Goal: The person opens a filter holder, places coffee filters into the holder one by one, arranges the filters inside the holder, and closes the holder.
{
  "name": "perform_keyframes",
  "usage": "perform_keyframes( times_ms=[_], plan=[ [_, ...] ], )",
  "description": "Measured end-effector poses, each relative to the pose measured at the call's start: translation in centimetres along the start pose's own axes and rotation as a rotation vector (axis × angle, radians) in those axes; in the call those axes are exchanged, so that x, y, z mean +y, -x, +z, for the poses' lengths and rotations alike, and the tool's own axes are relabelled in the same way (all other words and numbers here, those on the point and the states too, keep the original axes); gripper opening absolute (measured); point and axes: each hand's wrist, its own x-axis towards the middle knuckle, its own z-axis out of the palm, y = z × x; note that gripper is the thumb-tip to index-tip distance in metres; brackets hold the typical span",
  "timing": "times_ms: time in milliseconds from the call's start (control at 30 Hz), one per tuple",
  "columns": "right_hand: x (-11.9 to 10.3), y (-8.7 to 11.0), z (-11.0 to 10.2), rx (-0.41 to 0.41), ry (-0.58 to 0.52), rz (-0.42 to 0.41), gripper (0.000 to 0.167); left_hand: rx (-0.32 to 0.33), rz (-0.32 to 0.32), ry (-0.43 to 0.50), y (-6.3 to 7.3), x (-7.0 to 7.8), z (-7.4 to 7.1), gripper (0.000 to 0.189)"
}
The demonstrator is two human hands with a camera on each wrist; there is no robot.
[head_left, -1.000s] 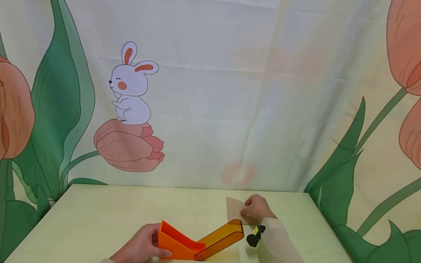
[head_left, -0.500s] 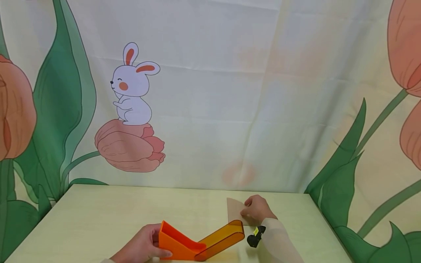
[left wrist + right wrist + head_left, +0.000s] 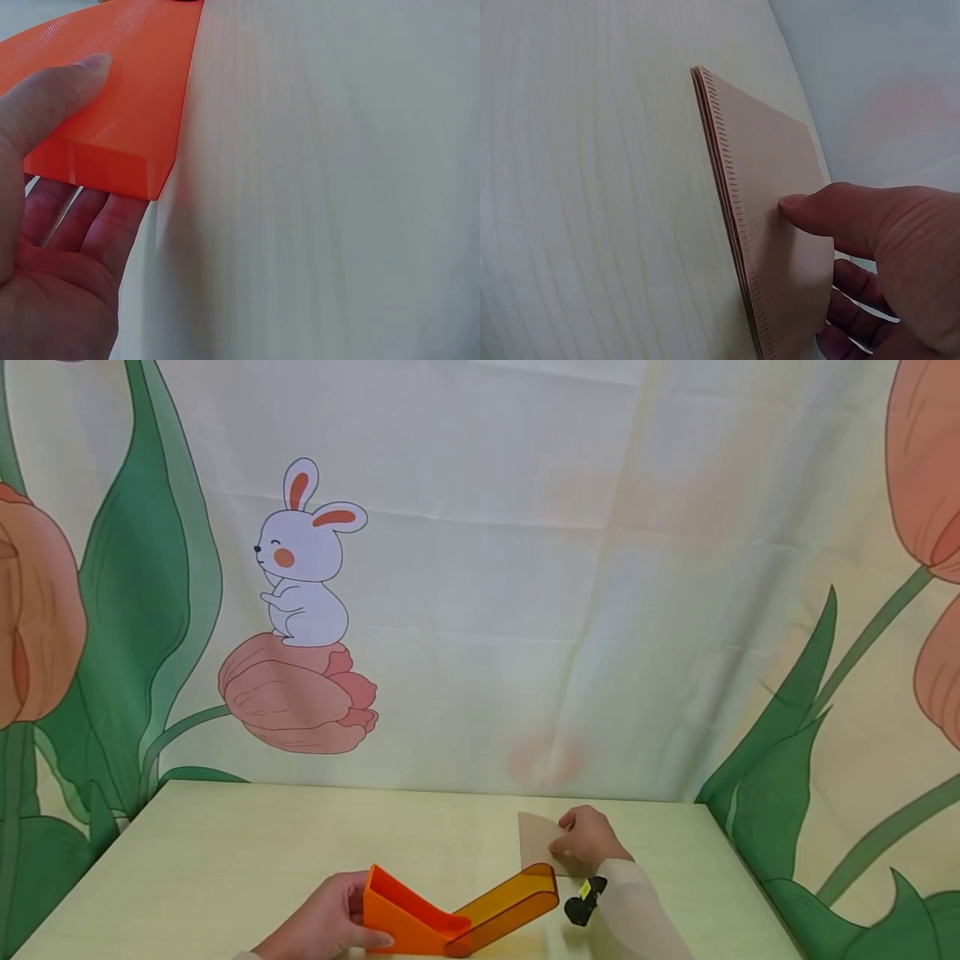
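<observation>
At the lower middle of the head view is an orange plastic holder (image 3: 405,920), with a see-through amber flap (image 3: 510,906) angled up to its right. My left hand (image 3: 322,914) grips the holder's left end. In the left wrist view the thumb lies on one face and the fingers pass behind the end wall (image 3: 105,166). A thin stack of brown paper coffee filters (image 3: 761,172) with a crimped edge stands tilted close over the table. My right hand (image 3: 588,837) pinches it, thumb on the near face and fingers behind; they partly hide it in the head view.
The pale wooden table (image 3: 285,827) ends at a cloth backdrop (image 3: 480,610) printed with a rabbit and tulips. A small black device (image 3: 585,902) with a yellow label sits by the right wrist.
The head view has shifted very slightly. Both hands keep their holds, and the holder and the coffee filters stay where they were.
</observation>
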Motion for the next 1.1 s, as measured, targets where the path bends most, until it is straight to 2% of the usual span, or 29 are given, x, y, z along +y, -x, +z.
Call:
perform_keyframes(
  times_ms=[667, 900, 1100],
  plan=[
    [0.06, -0.46, 0.26, 0.009, 0.004, -0.033, 0.038, -0.010, 0.032, 0.002, -0.06, -0.38, -0.03, 0.055],
    [-0.17, -0.25, 0.23, -0.006, -0.033, -0.004, 0.044, -0.013, 0.046, -0.014, -0.15, -0.40, -0.07, 0.055],
    [-0.37, -0.11, 0.16, -0.012, -0.037, 0.031, 0.031, -0.006, 0.047, -0.023, -0.07, -0.47, -0.13, 0.056]
  ],
)
